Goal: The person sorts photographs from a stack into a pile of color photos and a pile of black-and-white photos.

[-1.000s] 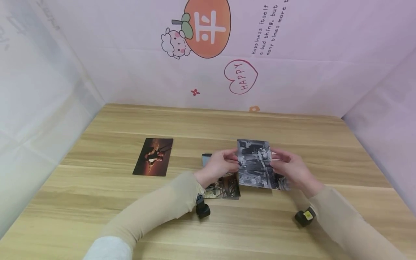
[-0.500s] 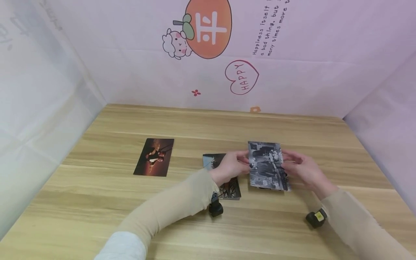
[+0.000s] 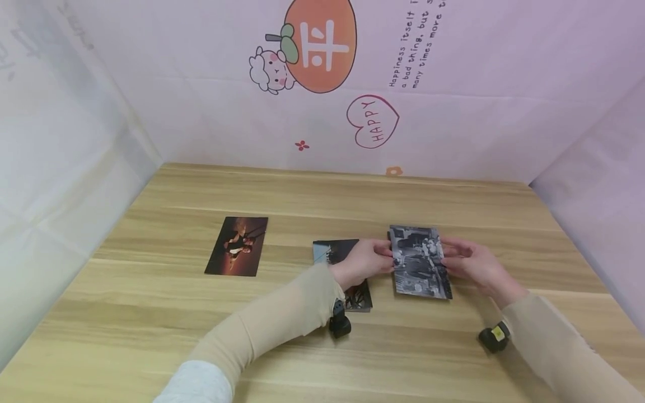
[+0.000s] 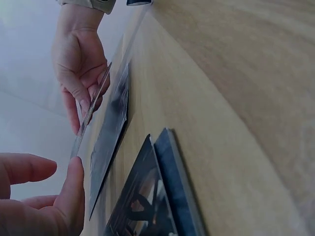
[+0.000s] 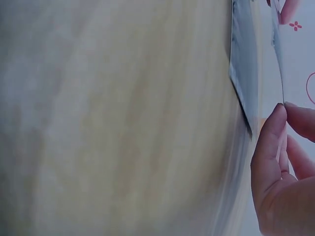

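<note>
A black-and-white photo card [image 3: 420, 263] is held level between both hands, at the right of the middle of the table. My left hand [image 3: 364, 261] pinches its left edge between thumb and fingers. At the opposite edge, my right hand [image 3: 476, 266] pinches it; the right wrist view shows thumb and fingertip meeting on the thin card. Just beneath lies another photo card [image 4: 113, 123], mostly covered from above, with a gap showing between the two in the left wrist view. A small pile of photo cards [image 3: 360, 298] lies under the left wrist, partly hidden by it.
A dark orange-brown photo card [image 3: 238, 246] lies alone on the left of the wooden table [image 3: 151, 313]. Behind the table rises a pale printed cloth wall [image 3: 216, 123], with plain cloth sides left and right. Black cameras hang at both wrists.
Both hands have carried the black-and-white photo card to the right and lowered it over the other card. More of the pile at left has come into view.
</note>
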`<state>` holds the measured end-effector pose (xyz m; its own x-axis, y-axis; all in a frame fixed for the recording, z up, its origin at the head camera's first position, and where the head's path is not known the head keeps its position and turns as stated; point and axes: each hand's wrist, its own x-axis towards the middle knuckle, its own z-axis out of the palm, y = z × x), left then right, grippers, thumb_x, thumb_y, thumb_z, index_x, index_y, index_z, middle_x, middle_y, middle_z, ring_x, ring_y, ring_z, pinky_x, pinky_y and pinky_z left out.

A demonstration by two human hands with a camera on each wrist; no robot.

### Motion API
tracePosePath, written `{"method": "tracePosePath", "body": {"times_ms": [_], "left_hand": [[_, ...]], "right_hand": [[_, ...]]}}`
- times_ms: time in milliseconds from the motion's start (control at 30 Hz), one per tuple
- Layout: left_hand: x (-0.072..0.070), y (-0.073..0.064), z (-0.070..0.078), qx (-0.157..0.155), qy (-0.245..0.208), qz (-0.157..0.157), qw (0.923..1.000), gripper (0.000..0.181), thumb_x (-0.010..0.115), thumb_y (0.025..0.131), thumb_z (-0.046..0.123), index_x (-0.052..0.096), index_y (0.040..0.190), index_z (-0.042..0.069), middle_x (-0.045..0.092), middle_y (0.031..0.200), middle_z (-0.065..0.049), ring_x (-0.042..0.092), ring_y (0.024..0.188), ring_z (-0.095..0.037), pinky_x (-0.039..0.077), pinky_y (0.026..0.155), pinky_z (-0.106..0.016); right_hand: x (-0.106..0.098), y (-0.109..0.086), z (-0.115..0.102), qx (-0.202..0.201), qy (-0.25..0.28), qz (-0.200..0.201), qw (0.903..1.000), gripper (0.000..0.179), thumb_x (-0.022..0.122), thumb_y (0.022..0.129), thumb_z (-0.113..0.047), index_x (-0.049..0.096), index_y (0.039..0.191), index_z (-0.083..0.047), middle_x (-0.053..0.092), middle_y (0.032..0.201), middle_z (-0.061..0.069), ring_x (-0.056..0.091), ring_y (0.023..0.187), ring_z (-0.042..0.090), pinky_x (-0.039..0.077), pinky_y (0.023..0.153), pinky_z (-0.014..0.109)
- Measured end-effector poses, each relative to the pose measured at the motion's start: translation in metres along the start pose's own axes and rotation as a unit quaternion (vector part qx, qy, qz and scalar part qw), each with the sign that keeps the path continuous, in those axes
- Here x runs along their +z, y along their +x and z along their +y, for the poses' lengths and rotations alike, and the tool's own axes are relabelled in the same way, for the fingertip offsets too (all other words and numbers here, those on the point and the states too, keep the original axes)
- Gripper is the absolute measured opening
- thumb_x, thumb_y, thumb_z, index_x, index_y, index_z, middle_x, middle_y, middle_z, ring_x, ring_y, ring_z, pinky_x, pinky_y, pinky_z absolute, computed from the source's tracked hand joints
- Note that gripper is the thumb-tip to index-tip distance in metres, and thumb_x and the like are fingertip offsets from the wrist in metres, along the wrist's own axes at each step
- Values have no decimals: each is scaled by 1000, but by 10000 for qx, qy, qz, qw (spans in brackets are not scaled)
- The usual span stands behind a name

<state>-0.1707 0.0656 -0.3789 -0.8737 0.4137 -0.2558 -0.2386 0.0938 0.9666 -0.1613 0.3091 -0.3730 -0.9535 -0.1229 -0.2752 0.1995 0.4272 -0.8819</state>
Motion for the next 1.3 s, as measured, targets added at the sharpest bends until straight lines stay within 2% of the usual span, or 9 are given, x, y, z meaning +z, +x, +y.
{"method": "tracePosePath", "body": {"times_ms": [133, 300, 500, 733, 967, 1033, 1200, 1300], "left_hand": [[0, -2, 0, -28, 63, -76, 9999, 52, 53, 89, -9, 40, 139, -5, 57, 121, -21, 62, 106, -28, 56, 83, -25], [-2, -4, -1, -6, 257, -119, 9996, 52, 54, 90, -7, 41, 140, -4, 58, 125, -21, 62, 108, -27, 56, 83, -24], [-3, -4, -1, 144, 491, -144, 9986, 52, 55, 88, -9, 42, 138, -5, 59, 125, -23, 61, 110, -28, 55, 86, -26], [-2, -4, -4, 304, 736, -84, 9968, 51, 57, 85, -9, 45, 136, -6, 61, 122, -23, 61, 112, -29, 54, 90, -31], [-3, -4, -10, 304, 1013, -109, 9943, 49, 58, 90, -1, 45, 137, -3, 60, 126, -19, 57, 118, -26, 53, 91, -29], [-2, -5, -10, 287, 1099, -114, 9935, 48, 58, 90, 0, 46, 137, -3, 60, 126, -18, 57, 118, -25, 53, 90, -27], [-2, -3, -9, 320, 1249, -57, 9916, 46, 58, 91, 2, 47, 136, -3, 62, 124, -17, 58, 116, -24, 53, 87, -24], [-2, -2, -8, 348, 1357, -26, 9901, 46, 58, 91, 3, 48, 135, -2, 62, 123, -17, 59, 114, -23, 53, 84, -21]], "right_hand": [[0, 2, -1, 191, -79, -51, 9998, 66, 56, 88, 4, 21, 144, 8, 42, 132, 34, 58, 83, -8, 55, 83, 20], [-3, 6, 0, 390, -128, -160, 9990, 65, 54, 90, 3, 20, 145, 6, 34, 140, 36, 58, 84, -8, 55, 84, 21], [-3, 9, 0, 476, -96, -151, 9987, 67, 56, 88, 4, 21, 145, 6, 39, 137, 35, 59, 84, -6, 55, 84, 22], [-2, 12, 1, 500, -345, -109, 9981, 64, 56, 89, 4, 25, 144, 7, 49, 130, 31, 59, 84, -5, 56, 82, 23], [1, 12, 3, 361, -400, -101, 9985, 64, 60, 87, 4, 28, 142, 11, 64, 110, 12, 60, 81, -3, 57, 78, 22], [2, 11, 4, 338, -491, -91, 9982, 64, 61, 86, 3, 29, 140, 13, 65, 109, 14, 60, 81, -1, 57, 77, 23], [5, 11, 1, 321, -1040, 87, 9940, 61, 62, 86, -1, 34, 139, 11, 56, 121, 31, 63, 85, 7, 57, 77, 23], [6, 13, -2, 308, -1296, 188, 9909, 61, 64, 85, -2, 37, 138, 11, 55, 121, 33, 64, 87, 11, 58, 75, 23]]}}
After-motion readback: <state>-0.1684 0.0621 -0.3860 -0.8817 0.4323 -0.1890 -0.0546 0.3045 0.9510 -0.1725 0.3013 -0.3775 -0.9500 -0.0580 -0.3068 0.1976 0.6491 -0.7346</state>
